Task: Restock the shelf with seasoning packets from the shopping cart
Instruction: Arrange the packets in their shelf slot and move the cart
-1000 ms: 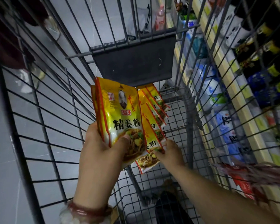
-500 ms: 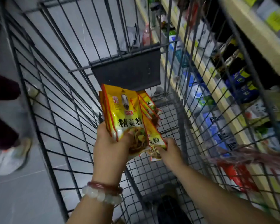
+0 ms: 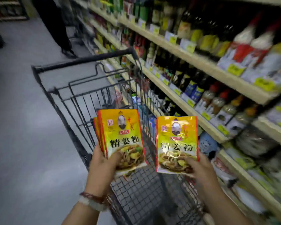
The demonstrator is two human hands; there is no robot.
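Hands (image 3: 102, 161) (image 3: 199, 168) grip glossy flat yellow packets (image 3: 123, 137).

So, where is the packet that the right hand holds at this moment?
In the head view the single yellow packet is right of centre, pinched by the right hand above the shopping cart, beside the left hand's stack of packets.
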